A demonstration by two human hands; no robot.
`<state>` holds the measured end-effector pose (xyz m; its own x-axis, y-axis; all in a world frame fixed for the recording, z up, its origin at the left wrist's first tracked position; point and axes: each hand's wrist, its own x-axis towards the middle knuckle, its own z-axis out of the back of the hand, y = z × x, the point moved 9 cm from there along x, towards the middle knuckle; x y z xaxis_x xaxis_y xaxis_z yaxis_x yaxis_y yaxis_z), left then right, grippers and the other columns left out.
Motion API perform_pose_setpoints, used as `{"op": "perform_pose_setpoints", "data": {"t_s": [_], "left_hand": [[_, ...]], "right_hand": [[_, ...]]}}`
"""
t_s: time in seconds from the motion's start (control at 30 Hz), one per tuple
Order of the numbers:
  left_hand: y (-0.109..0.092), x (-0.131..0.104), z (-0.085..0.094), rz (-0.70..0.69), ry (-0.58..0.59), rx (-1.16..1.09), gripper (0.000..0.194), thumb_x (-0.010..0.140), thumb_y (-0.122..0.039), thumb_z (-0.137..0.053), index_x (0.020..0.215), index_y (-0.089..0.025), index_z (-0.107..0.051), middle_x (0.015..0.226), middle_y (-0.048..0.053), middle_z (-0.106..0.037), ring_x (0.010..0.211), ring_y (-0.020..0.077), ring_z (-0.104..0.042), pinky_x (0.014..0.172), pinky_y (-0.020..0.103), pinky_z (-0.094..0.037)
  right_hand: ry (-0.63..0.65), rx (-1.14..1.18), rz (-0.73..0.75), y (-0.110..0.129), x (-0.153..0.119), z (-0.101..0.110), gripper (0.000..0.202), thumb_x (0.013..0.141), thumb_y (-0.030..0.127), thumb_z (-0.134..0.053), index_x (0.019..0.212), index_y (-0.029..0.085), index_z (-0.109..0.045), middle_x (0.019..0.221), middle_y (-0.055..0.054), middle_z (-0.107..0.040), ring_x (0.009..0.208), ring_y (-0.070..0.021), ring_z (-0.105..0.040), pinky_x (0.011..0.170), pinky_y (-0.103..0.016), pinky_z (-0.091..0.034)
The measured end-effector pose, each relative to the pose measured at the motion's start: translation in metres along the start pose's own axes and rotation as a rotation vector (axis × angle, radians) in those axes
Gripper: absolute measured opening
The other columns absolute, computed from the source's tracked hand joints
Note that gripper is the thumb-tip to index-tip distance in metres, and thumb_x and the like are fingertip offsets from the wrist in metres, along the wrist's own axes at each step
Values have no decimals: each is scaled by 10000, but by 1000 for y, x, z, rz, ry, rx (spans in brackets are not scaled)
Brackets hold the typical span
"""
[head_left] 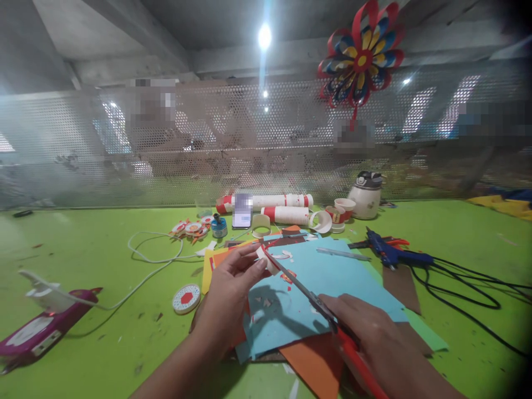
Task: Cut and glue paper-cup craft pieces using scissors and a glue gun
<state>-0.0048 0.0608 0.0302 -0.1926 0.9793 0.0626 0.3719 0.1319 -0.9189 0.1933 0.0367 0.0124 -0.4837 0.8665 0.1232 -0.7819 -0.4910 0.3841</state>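
Examining the white piece, we find it above the blue sheet, its edge red. The left hand has its fingers clamped on it, thumb against the near side. The right hand has its fingers wrapped around the scissors, blades up to the piece; we cannot tell how far these part. We judge the piece light and thin, likely paper: easily creased, hardly slippery. Best hold, we judge: lightly by the margin, well back from the blades. Around: orange paper under the sheet's near side; left, a disc on the green tabletop; right, a glue gun; behind, stacked cups.
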Motion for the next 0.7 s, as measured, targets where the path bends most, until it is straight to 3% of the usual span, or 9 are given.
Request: {"op": "perform_pose_setpoints", "data": {"t_s": [0.27,0.7], "left_hand": [[0,0,-2,-21,18,25,370,709,-275,-781,1039,-158,-660,868,64,-726,820,181,-673,768,305,-517],[1,-4,-3,-7,23,-4,362,727,-280,-765,1046,-158,-646,944,89,-730,860,206,-684,780,329,-525]], "right_hand": [[-3,-3,18,1,-1,2,419,819,96,-449,1174,262,-598,991,-66,-672,906,-230,-646,772,-354,-513],[-90,5,88,6,0,6,294,845,125,-441,1028,220,-650,806,-50,-687,766,-217,-659,722,-336,-525]]}}
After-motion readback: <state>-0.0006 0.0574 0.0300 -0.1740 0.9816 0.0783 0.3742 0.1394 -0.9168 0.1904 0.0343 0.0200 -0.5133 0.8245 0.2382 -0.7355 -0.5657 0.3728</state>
